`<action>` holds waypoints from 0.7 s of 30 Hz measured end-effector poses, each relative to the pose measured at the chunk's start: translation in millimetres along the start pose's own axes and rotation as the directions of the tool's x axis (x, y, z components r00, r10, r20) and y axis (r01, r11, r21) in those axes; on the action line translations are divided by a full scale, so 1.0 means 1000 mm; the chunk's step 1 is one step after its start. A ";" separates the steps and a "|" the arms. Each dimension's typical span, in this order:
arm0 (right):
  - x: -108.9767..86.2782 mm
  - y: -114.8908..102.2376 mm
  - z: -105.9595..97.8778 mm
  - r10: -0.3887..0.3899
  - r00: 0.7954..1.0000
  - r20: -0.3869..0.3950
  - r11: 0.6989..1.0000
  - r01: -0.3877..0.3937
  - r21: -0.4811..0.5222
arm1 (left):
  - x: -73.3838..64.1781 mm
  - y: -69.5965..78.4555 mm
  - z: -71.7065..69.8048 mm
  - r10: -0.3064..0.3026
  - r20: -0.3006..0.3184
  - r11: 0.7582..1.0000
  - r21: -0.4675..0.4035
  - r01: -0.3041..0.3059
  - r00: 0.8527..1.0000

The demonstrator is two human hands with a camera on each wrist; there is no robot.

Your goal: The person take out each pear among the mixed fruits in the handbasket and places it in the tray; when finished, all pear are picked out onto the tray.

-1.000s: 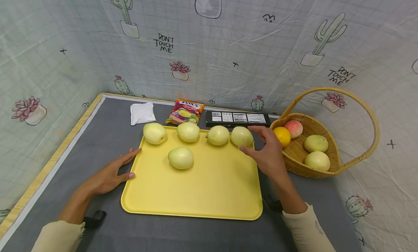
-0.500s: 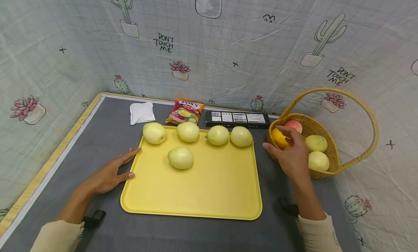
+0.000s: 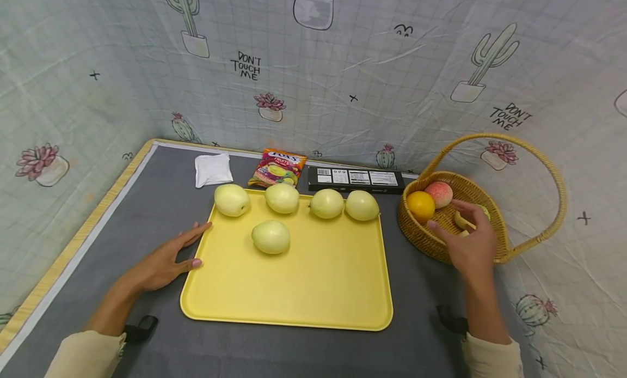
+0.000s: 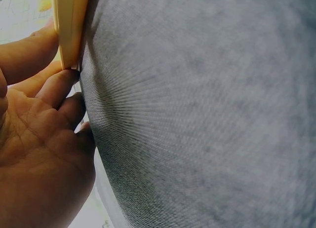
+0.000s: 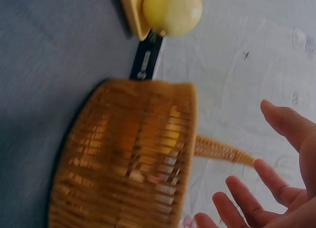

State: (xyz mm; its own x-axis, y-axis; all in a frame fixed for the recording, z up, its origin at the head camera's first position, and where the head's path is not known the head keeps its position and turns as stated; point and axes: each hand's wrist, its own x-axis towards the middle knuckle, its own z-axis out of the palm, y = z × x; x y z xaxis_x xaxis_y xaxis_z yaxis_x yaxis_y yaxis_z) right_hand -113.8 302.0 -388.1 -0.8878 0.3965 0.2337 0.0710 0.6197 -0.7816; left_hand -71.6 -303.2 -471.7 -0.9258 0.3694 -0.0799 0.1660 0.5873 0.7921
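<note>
At your far left, your left hand (image 3: pixel 157 266) lies with thumb and fingers spread, thumb and forefinger touching the left rim of the yellow tray (image 3: pixel 294 291). Just behind the tray's back left corner, a white packet (image 3: pixel 213 170) rests on the dark grey tabletop (image 3: pixel 215 351). Four pale green fruits (image 3: pixel 281 197) stand in a row along the tray's back edge, with a fifth fruit (image 3: pixel 271 237) in front, left of centre. Behind the row you have a bright candy bag (image 3: pixel 278 167), then a flat black box (image 3: pixel 356 180). Right of the tray stands your wicker basket (image 3: pixel 416 236), holding an orange fruit (image 3: pixel 420 206) beside a pinkish peach (image 3: pixel 438 194). Your right hand (image 3: pixel 472 244) hangs over it, thumb and fingers parted, partly hiding some green fruit (image 3: pixel 462 220); you cannot tell whether they touch
</note>
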 end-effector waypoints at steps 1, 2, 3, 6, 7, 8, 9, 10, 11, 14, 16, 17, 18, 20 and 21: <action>0.000 0.003 -0.002 0.007 1.000 -0.010 1.000 -0.007 0.005 | 0.000 0.000 0.000 0.000 0.000 1.000 -0.003 0.000 1.000; 0.001 0.006 -0.004 0.011 1.000 -0.019 1.000 -0.011 0.013 | 0.000 0.000 0.000 0.004 -0.002 1.000 -0.006 -0.004 1.000; 0.001 0.010 -0.005 0.016 0.999 -0.027 1.000 -0.016 0.017 | 0.001 0.000 0.000 0.010 -0.001 1.000 -0.011 -0.010 1.000; 0.003 0.018 -0.010 0.017 0.998 -0.052 1.000 -0.016 0.008 | 0.001 0.000 0.000 0.015 -0.001 1.000 -0.019 -0.015 1.000; 0.003 0.020 -0.012 0.020 0.998 -0.056 1.000 -0.020 -0.001 | 0.001 0.000 0.000 0.011 -0.002 1.000 -0.016 -0.011 1.000; 0.004 0.022 -0.014 0.023 0.998 -0.053 1.000 -0.024 -0.005 | 0.001 0.000 0.000 0.012 -0.003 1.000 -0.016 -0.012 1.000; 0.006 0.024 -0.015 0.030 0.998 -0.050 0.999 -0.031 -0.015 | 0.000 0.000 0.000 0.010 -0.001 1.000 -0.015 -0.010 1.000; 0.007 0.025 -0.017 0.034 0.998 -0.045 0.999 -0.035 -0.024 | 0.000 0.000 -0.001 0.004 0.000 1.000 -0.014 -0.004 1.000; 0.008 0.027 -0.018 0.038 0.999 -0.037 0.999 -0.039 -0.030 | 0.000 0.000 -0.001 0.005 0.003 1.000 -0.016 -0.005 1.000; 0.012 0.031 -0.020 0.060 0.998 -0.008 0.997 -0.060 -0.048 | 0.000 -0.001 -0.001 -0.002 0.009 1.000 -0.019 0.002 1.000; 0.013 0.034 -0.022 0.066 0.998 0.007 0.996 -0.065 -0.064 | 0.000 -0.001 -0.001 -0.002 0.013 1.000 -0.018 0.002 1.000; 0.014 0.036 -0.023 0.070 0.997 0.017 0.995 -0.069 -0.074 | 0.000 -0.001 -0.001 -0.005 0.015 1.000 -0.018 0.005 1.000; 0.015 0.037 -0.023 0.074 0.997 0.026 0.994 -0.071 -0.086 | 0.000 -0.001 -0.001 -0.006 0.015 1.000 -0.015 0.006 1.000; 0.016 0.040 -0.024 0.077 0.996 0.041 0.992 -0.073 -0.104 | 0.000 -0.001 -0.001 -0.007 0.016 1.000 -0.013 0.007 1.000; 0.017 0.041 -0.024 0.080 0.996 0.046 0.991 -0.075 -0.108 | 0.000 -0.001 -0.001 -0.008 0.016 1.000 -0.011 0.009 1.000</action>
State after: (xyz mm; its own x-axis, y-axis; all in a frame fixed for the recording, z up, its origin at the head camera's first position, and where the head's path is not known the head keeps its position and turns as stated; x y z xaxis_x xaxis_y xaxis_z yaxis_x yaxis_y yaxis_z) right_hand -114.8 350.9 -402.2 -0.8993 0.4132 0.1431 0.1863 0.6580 -0.7296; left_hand -72.0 -304.5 -471.7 -0.9215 0.3761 -0.0964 0.1541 0.5822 0.7983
